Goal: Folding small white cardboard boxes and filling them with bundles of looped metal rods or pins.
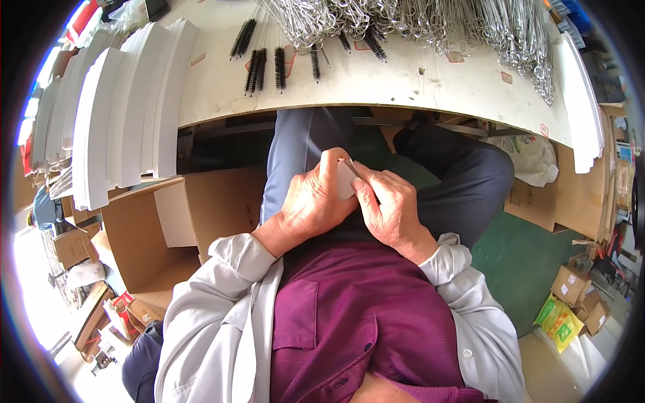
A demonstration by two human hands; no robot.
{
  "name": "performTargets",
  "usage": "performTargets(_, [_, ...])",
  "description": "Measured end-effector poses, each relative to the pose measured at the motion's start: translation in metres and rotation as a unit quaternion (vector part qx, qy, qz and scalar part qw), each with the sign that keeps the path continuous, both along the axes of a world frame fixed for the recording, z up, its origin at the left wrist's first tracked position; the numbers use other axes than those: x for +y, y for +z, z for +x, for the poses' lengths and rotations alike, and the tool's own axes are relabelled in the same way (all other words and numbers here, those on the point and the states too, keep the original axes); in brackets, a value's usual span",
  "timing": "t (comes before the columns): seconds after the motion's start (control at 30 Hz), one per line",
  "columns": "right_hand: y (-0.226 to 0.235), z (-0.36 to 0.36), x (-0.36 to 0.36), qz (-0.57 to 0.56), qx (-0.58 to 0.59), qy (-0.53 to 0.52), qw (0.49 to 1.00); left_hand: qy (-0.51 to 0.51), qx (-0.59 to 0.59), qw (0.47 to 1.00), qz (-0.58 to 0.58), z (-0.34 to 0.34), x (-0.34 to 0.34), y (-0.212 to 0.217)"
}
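Observation:
My left hand point(314, 195) and my right hand point(391, 205) meet above my lap, just below the table edge. Between them is a small white card-like piece point(345, 180) with a greyish-brown strip along its upper right edge. The left fingers wrap round its left side, while the right thumb and fingers pinch that strip side. Its lower part is hidden by the hands, and its exact kind cannot be made out. On the table ahead lie several black bristle brushes point(280, 69) with thin wire handles, apart from both hands.
Heaps of looped metal wires point(430, 23) cover the far side of the white table point(376, 84). White card strips point(127, 107) stack at the left, more point(583, 107) at the right. An opened cardboard box point(225, 201) stands left of my legs; a white plastic bag point(527, 159) sits under the table's right.

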State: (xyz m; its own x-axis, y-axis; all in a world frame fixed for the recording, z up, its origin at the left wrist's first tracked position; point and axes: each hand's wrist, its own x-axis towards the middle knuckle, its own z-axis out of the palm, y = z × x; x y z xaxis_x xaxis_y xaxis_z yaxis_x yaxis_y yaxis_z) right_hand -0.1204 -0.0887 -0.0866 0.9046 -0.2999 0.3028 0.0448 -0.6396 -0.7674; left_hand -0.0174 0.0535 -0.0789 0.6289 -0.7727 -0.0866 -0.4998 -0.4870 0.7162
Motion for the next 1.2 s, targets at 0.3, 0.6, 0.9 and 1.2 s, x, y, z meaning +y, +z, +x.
performTargets(0.3, [-0.001, 0.005, 0.005, 0.359, 0.131, -0.066, 0.922, 0.01, 0.008, 0.999, 0.035, 0.002, -0.001, -0.002])
performTargets(0.6, [-0.012, 0.011, 0.008, 0.443, 0.086, -0.077, 0.889, 0.027, -0.003, 1.0, 0.014, -0.003, -0.002, 0.0])
performTargets(0.9, [-0.013, 0.009, -0.001, 0.499, 0.128, -0.099, 0.852, 0.028, -0.041, 0.999, 0.007, -0.007, -0.002, -0.01])
performTargets(1.2, [-0.014, 0.009, -0.001, 0.509, 0.123, -0.102, 0.846, 0.031, -0.04, 0.999, -0.019, -0.009, 0.001, -0.012])
